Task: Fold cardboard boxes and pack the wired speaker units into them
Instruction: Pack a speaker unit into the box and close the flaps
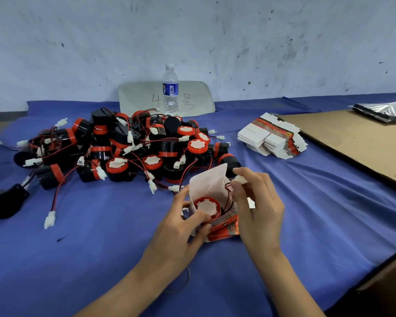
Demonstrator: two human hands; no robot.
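A small red and white cardboard box (pixel 209 181) stands open-topped on the blue cloth in the middle foreground, its white lid flap up. Inside it sits a black speaker unit with a red rim and white centre (pixel 206 207). My left hand (pixel 185 223) grips the box's left side and front. My right hand (pixel 258 207) pinches the unit's white wire connector (pixel 240 179) just above the box's right edge, the red and black wire running down into the box. A big pile of the same wired speaker units (pixel 133 147) lies behind. Flat unfolded boxes (pixel 272 139) are stacked at the right.
A clear water bottle (pixel 170 90) stands in front of a pale sheet with writing (pixel 137 97) at the wall. A brown cardboard sheet (pixel 357 138) covers the right of the table, with a black plastic bag (pixel 384 110) on it. A carton edge (pixel 389 277) sits bottom right.
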